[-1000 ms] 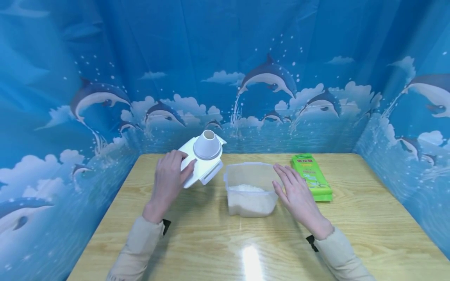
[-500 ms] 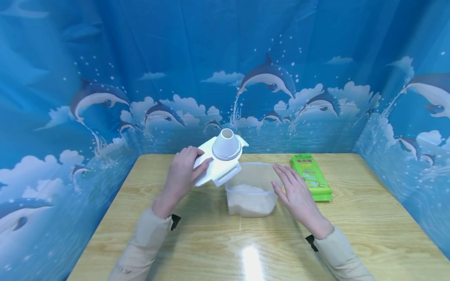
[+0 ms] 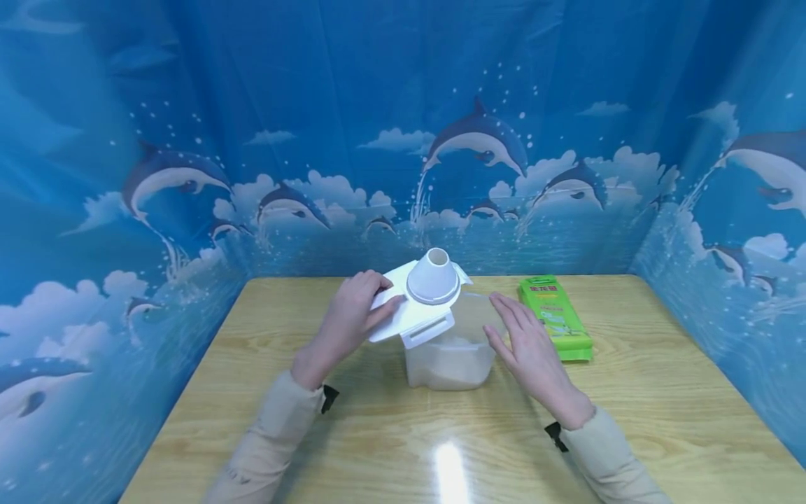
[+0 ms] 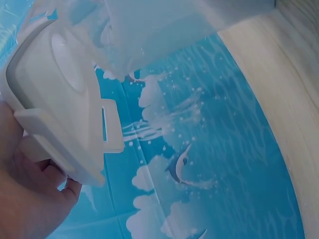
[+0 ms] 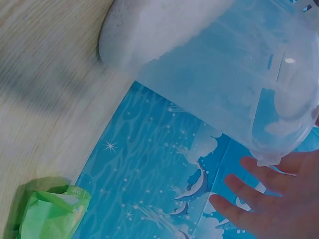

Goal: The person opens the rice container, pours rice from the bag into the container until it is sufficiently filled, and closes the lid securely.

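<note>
My left hand (image 3: pixel 346 315) pinches the left end of a white plastic lid (image 3: pixel 393 322), which carries a cone-shaped spout (image 3: pixel 433 280). The lid is tilted above the left part of a clear plastic container (image 3: pixel 450 367) and hides some of its opening. Its latch flap (image 4: pixel 113 125) hangs out in the left wrist view. White grains like rice (image 5: pixel 154 30) fill the container's lower part. At the container's right rim, my right hand (image 3: pixel 532 350) has its fingers extended; in the right wrist view they are spread beside the rim corner, touching or nearly so.
A green printed packet (image 3: pixel 557 318) lies on the wooden table (image 3: pixel 642 392) behind and right of the right hand. A blue dolphin-print curtain (image 3: pixel 403 91) encloses the table's back and sides.
The left hand has carried the lid rightward and slightly lower, from beside the container to above its left part. The right hand has stayed at the rim.
</note>
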Tool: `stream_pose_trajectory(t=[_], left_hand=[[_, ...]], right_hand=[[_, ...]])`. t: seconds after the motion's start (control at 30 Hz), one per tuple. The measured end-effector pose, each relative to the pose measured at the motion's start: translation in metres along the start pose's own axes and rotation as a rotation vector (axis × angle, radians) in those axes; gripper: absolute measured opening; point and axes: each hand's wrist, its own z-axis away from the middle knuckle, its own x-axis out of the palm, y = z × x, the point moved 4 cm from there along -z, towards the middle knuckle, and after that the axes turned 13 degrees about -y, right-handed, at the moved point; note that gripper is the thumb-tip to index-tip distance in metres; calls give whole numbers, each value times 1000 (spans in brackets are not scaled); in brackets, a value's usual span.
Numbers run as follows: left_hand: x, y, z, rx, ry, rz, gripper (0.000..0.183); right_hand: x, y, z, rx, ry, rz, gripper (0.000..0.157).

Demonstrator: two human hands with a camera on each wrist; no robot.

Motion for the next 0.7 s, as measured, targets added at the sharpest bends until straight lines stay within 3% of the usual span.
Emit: stream_pose_trajectory(t=[0.27, 0.47, 0.7], left_hand=[[12, 9, -10, 23, -72, 19, 24], [17, 16, -17, 99, -102, 33, 23], [25, 17, -24, 124, -161, 95, 22]], right_hand=[[-7, 0, 0, -13, 51, -12, 63], [-15, 3, 0, -21, 100, -40, 51], [-18, 6, -1, -59, 130, -47, 43]])
